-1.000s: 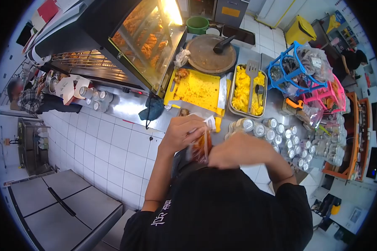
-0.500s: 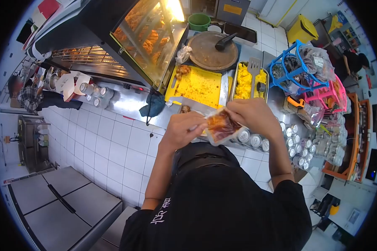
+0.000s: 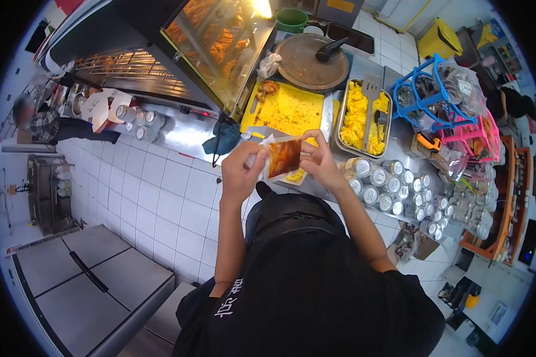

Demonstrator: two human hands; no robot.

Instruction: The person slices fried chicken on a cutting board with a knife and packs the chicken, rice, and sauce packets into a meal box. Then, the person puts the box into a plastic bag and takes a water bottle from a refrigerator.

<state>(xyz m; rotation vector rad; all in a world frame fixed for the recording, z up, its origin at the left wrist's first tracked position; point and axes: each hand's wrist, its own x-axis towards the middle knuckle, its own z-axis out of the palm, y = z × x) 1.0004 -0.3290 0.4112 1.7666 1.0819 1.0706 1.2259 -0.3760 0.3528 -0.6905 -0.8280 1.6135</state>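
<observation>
A small clear packet of reddish-brown sauce (image 3: 284,157) is held up in front of my body, over the counter's edge. My left hand (image 3: 244,169) is closed on the packet's left side. My right hand (image 3: 323,159) is at the packet's right edge, with its fingers curled and partly spread; thumb and fingertips touch or nearly touch it. Behind the packet lies a yellow cutting board (image 3: 292,111) with crumbs and a browned piece of food (image 3: 268,88). Part of a pale paper or tray shows under the packet.
A metal tray of yellow food (image 3: 357,119) with a spatula (image 3: 370,95) stands right of the board. Many cans (image 3: 378,176) line the counter's front. A lit food warmer (image 3: 211,41) stands at left, a round stone board (image 3: 313,62) behind. A person (image 3: 44,126) stands far left.
The packet has moved left and up and is now upright. My right hand has loosened from its top corner and moved down and left. The view has shifted slightly.
</observation>
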